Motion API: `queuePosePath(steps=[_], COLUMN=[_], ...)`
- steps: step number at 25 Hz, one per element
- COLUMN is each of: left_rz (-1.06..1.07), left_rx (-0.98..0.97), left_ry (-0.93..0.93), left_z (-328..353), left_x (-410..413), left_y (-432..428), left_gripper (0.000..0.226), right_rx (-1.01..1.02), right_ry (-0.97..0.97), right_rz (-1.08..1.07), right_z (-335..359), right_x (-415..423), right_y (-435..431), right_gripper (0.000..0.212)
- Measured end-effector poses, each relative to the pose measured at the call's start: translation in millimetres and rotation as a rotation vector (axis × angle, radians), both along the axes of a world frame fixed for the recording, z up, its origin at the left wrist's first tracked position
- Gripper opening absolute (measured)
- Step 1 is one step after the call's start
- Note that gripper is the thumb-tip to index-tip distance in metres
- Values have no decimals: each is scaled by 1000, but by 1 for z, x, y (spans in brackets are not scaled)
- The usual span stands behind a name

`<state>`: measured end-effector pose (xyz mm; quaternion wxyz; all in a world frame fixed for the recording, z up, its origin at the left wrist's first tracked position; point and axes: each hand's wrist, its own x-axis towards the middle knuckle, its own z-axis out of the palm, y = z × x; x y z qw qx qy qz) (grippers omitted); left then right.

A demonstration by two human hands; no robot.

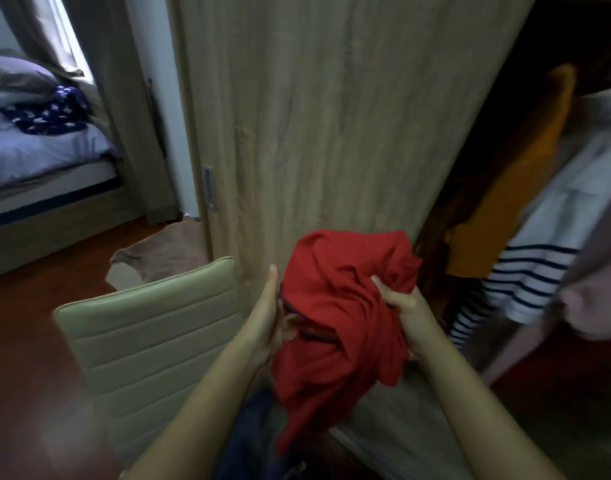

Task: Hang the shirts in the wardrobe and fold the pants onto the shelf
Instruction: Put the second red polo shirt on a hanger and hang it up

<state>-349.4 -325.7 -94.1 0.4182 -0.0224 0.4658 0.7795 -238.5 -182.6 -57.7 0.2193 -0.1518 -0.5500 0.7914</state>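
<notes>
Wardrobe ahead: facing its tall sliding door [332, 116], flat and stiff, printed in pale matte woodgrain, with the dark open bay to the right. Seeing there, already hanging, an orange garment [526, 188] and, just beside it, a white one with navy stripes [529, 271], both limp and draping.

Standing over a padded chair [158, 334], cream, smooth like faux leather, stitched in horizontal ribs, set on a glossy reddish floor [27, 358]. Glimpsing a bed [37, 157] well apart at far left, too blurred to describe further.

Holding the red shirt [338, 313] in the air between both hands, in front of the door's lower part, near the open bay, not yet on any hanger. Judging it light, soft and floppy, probably a thin knit: crumpling into deep folds, sagging into a loose tail below, offering no stiffness, unlikely to slip or tear.

Pressing the left hand [269, 317] flat against the bundle's side, its fingers [271, 282] straight and lying together. Clenching the right hand [404, 313] around a fistful of cloth, fingers [380, 285] pinching a fold.

Likely needing next to find the dark-trimmed collar [297, 329], showing near the left palm, and to take hold at the shoulder seams, so the body drops open for a hanger.

Noticing dark blue cloth [252, 427] bunched below the forearms; kind of garment impossible to tell.
</notes>
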Motion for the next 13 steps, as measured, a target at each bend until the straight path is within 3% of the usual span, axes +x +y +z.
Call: queuePosePath(steps=[3,6,9,13], left_rz=[15,-8,47,2], left_rx=[88,24,-2,175], left_ry=[107,468,855,751], left_z=[8,32,59,116], left_x=[36,67,105,166], left_y=[44,70,97,140], left_gripper=[35,15,19,23], right_rx=[149,222,241,619], right_ry=[-20,-61,-92,-317], right_rz=[-95,-234,-309,-217], right_z=[16,18,16,5], right_x=[57,103,149,192], right_y=[35,69,101,129], right_gripper=[27,28,24,34])
